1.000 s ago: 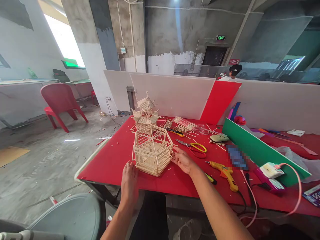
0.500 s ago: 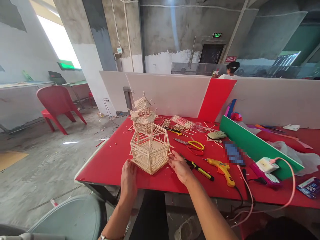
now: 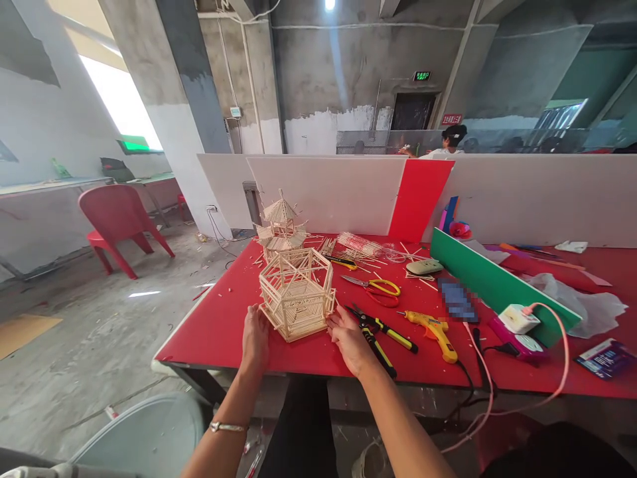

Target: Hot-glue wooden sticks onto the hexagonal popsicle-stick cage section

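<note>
Red counter [image 3: 223,332] carries a hexagonal stick frame [image 3: 297,292], steadied between left hand [image 3: 255,335] and right hand [image 3: 351,338], both spread flat against its sides.

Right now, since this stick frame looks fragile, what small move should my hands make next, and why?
Probably close both palms gently on its lower walls: the left hand and right hand flank the hexagonal stick frame at its base, open, not yet gripping it.

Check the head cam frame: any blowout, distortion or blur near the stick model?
Head view: window blown out white at upper left; wide-angle lens leans the pillar; one pixelated patch on the red table beside the green board; hexagonal stick frame, left hand and right hand sharp and evenly lit.
</note>
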The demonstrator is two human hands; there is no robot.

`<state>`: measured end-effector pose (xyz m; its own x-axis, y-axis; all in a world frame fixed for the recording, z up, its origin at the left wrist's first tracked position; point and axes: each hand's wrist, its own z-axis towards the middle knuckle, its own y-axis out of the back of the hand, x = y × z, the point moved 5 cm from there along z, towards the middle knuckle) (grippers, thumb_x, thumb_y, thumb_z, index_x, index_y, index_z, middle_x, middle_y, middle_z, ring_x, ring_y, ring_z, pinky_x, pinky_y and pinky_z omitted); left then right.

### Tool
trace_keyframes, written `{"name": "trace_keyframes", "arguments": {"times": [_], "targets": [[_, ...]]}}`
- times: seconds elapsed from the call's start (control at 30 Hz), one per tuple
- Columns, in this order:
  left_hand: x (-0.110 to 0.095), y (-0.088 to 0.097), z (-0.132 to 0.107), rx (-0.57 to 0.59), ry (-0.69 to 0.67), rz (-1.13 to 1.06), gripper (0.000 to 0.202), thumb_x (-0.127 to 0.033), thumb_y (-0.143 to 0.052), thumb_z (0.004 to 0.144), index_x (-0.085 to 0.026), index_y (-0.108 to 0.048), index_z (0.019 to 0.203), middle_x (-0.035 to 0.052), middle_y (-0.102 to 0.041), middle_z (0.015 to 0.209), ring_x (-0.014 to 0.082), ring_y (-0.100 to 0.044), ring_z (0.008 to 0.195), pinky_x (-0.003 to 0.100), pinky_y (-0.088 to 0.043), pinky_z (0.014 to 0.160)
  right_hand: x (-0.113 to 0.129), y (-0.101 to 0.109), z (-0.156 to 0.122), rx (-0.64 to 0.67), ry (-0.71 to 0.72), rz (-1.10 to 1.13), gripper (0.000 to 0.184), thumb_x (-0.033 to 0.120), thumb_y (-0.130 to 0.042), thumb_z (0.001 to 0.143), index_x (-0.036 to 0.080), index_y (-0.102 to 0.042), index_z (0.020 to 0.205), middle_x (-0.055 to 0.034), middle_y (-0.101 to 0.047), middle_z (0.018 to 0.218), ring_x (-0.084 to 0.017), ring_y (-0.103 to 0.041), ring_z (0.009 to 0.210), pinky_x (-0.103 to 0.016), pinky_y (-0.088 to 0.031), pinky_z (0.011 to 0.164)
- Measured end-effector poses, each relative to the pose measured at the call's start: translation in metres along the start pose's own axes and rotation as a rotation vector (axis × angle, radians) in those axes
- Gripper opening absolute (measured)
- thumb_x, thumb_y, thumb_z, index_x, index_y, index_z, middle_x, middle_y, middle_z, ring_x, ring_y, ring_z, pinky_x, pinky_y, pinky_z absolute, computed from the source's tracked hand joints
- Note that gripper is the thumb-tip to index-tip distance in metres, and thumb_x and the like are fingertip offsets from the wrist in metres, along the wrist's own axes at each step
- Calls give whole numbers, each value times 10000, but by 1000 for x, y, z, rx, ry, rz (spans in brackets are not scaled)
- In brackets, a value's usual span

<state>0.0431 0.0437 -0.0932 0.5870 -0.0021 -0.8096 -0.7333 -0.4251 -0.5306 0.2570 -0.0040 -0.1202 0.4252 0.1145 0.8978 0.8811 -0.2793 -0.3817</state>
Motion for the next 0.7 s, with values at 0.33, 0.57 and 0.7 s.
{"name": "trace_keyframes", "arguments": {"times": [0.33,0.57,0.7], "targets": [[-25,25,-68,0,167,-267,478,-534,-396,988,-123,-633,1047,208,-618,1316,284,-588,1280,442,-491,1083,11,-8,-60,30,223,-217,384,410,-722,764,212,-710,1092,-102,-736,1083,-258,-669,1038,-403,-493,997],[-5,17,-128,139,558,-308,510,-383,-470,977,-28,-529,1339,279,-645,1263,311,-678,1146,389,-628,857,13,-42,-90,202,313,-418,283,489,-740,792,242,-766,927,-33,-715,858,-195,-666,801,-295,-543,764],[12,11,-142,202,699,-281,490,-356,-501,959,-25,-549,1316,272,-643,1284,322,-659,1187,399,-611,917,9,-17,-89,110,319,-450,335,548,-662,845,228,-741,784,-52,-701,818,-198,-665,756,-291,-545,712]]}}
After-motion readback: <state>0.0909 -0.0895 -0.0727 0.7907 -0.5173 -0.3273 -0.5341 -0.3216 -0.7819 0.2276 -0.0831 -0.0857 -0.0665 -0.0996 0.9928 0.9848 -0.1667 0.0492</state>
